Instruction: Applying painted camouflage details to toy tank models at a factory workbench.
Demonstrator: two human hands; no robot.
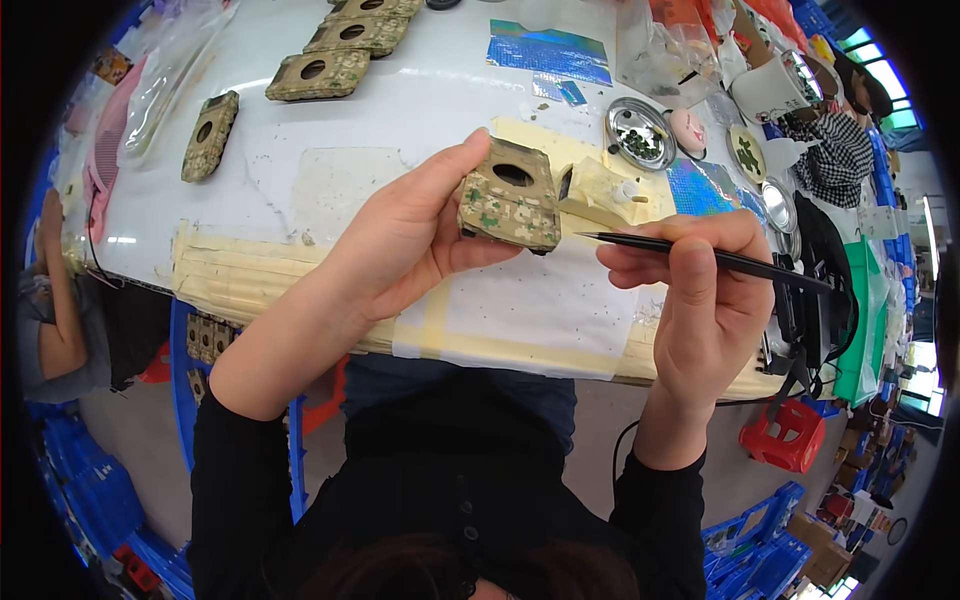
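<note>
My left hand (420,215) is closed on a camouflage-painted model tank hull (510,200), tilted up, with a round dark hole in its top. Between the thumb and fingers of my right hand (705,285) is a pair of black tweezers (740,262). Their tips point left, close to the hull's lower right corner but apart from it. Whether anything is between the tips is too small to tell. Just right of the hull sits a block wrapped in cream tape (600,195). Beneath both hands lies a white sheet (540,310), taped down and dotted with small dark specks.
More camouflage hulls stand at the far left, one alone (210,136) and several in a row (318,72). A round metal dish (641,134) holds small dark green parts. Shiny blue sheets (550,52) lie behind. A red stool (783,435) is below right; another person's arm (62,290) shows at left.
</note>
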